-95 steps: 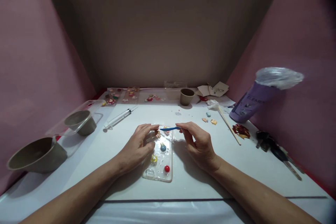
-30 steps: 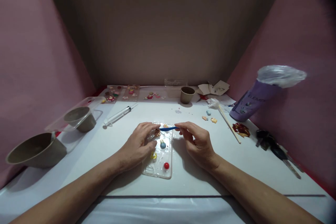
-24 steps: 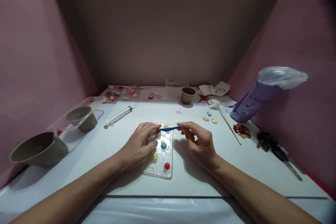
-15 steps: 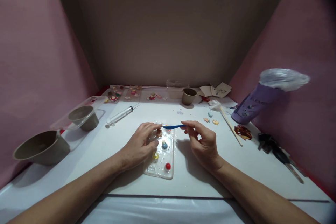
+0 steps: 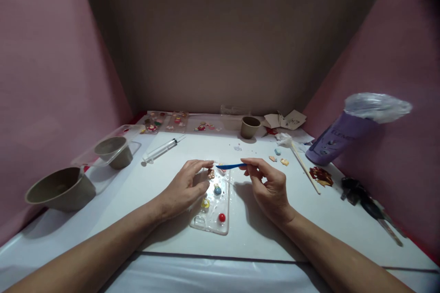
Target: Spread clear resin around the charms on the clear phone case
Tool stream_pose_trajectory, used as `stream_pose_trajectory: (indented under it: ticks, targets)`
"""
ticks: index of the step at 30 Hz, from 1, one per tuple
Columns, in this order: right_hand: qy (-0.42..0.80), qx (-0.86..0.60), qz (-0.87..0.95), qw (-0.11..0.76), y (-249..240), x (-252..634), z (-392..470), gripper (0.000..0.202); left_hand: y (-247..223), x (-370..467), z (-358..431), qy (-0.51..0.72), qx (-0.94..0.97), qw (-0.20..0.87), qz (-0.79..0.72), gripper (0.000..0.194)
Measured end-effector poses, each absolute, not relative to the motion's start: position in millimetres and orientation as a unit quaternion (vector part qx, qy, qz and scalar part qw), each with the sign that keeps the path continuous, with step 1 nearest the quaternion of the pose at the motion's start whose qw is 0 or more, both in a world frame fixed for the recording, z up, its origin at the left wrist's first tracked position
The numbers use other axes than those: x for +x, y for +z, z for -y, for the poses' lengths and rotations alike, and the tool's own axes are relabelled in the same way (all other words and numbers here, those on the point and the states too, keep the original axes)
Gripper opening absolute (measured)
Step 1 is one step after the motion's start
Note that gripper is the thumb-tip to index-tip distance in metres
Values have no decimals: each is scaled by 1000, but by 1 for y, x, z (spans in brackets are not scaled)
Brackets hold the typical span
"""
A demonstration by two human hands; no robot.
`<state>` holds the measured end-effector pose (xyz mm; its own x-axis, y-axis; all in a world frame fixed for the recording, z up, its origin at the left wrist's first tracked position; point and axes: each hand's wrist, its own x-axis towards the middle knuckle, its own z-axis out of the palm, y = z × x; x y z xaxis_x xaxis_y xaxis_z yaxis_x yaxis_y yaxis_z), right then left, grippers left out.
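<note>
A clear phone case (image 5: 215,225) with small charms on it lies on the white board. Among the charms are a red ball (image 5: 222,217), a yellow ring-like piece (image 5: 205,203) and a blue figure (image 5: 217,190). My left hand (image 5: 187,187) rests over the case's left edge, fingers apart and holding nothing. Between the fingertips of my right hand (image 5: 270,187) is a thin blue tool (image 5: 230,166), which points left over the far end of the case, its tip close to my left fingertips.
At left are two grey-brown bowls (image 5: 63,190) and a syringe (image 5: 161,150). A small cup (image 5: 250,127) stands at the back. On the right are loose charms (image 5: 284,161), a wooden stick (image 5: 305,167), a purple bag (image 5: 338,139) and dark tools (image 5: 367,203).
The view has shifted slightly, so most things appear a little further right. Both hands keep nearly the same pose, and the blue tool's tip sits slightly further from my left fingertips.
</note>
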<state>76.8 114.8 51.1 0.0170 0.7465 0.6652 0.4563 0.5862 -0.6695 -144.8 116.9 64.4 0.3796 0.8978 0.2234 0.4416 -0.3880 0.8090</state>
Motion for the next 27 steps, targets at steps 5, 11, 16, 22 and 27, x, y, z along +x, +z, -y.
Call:
stream_pose_trajectory:
  ticks: [5, 11, 16, 22, 27]
  targets:
    - [131, -431, 693, 562, 51, 77, -115, 21, 67, -145, -116, 339, 746, 360, -446, 42]
    - [132, -430, 698, 558, 48, 79, -116, 23, 68, -145, -115, 340, 736, 377, -447, 42]
    - [135, -425, 701, 557, 49, 78, -116, 23, 69, -145, -116, 336, 735, 383, -447, 43]
    - [131, -431, 696, 560, 49, 77, -117, 23, 68, -145, -117, 337, 737, 379, -447, 44]
    - [129, -434, 696, 557, 49, 78, -117, 22, 66, -145, -116, 338, 739, 374, -447, 44]
